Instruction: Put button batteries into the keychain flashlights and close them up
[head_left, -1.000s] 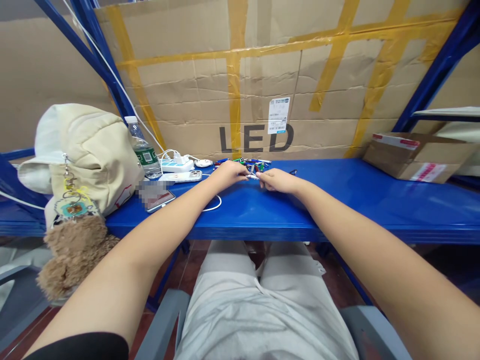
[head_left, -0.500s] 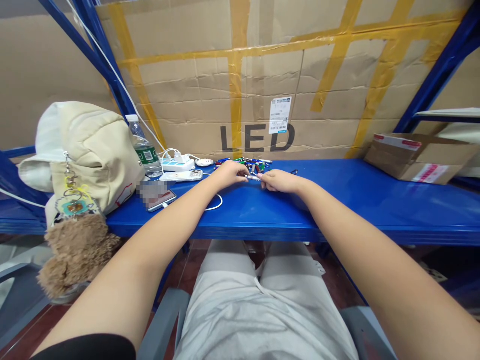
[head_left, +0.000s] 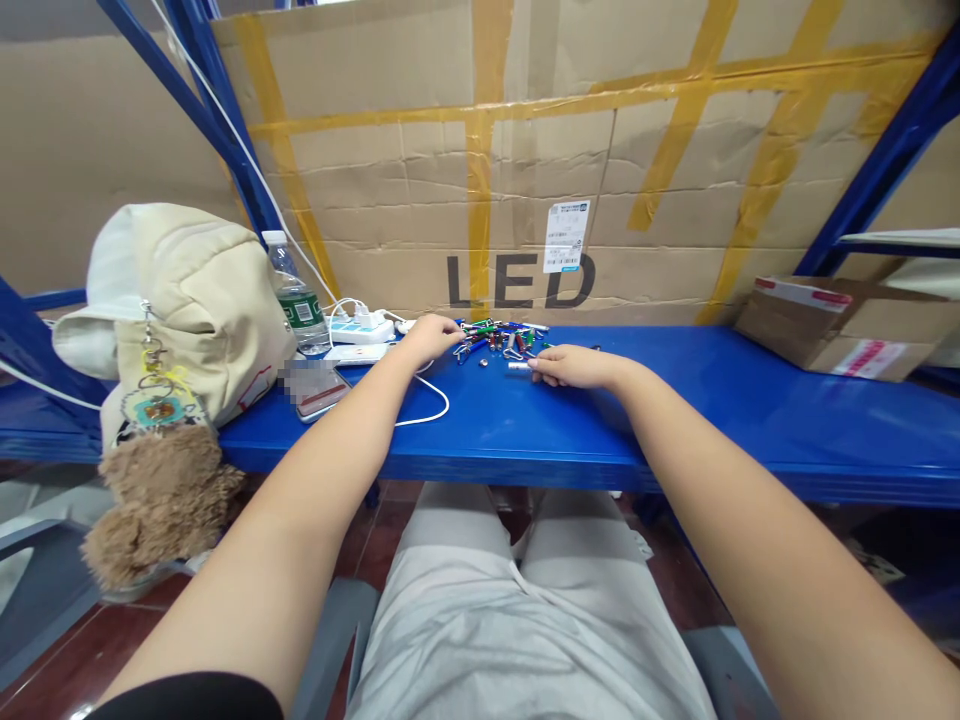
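A small silver tube [head_left: 519, 367] sticks out to the left from the pinched fingers of my right hand [head_left: 561, 366], just above the blue tabletop. My left hand [head_left: 435, 338] is apart from it, at the left edge of a pile of small shiny metal pieces [head_left: 495, 335] in blue, green, red and silver. Its fingers stretch toward the pile, and nothing shows between them. In front of the pile lies a small round silver piece [head_left: 483, 363]. The palm side of both hands is hidden.
Left on the blue table [head_left: 675, 420] are a phone [head_left: 319, 400], a white cable [head_left: 442, 390], a power strip [head_left: 360, 327] and a water bottle [head_left: 300, 305]. A cream bag [head_left: 202, 280] stands beside them. At right sits an open carton [head_left: 825, 325]; large cardboard [head_left: 412, 190] backs the table.
My left hand has let go of the silver tube and moved left to the pile. The right hand keeps the tube, slightly farther right. A small round piece now shows on the table.
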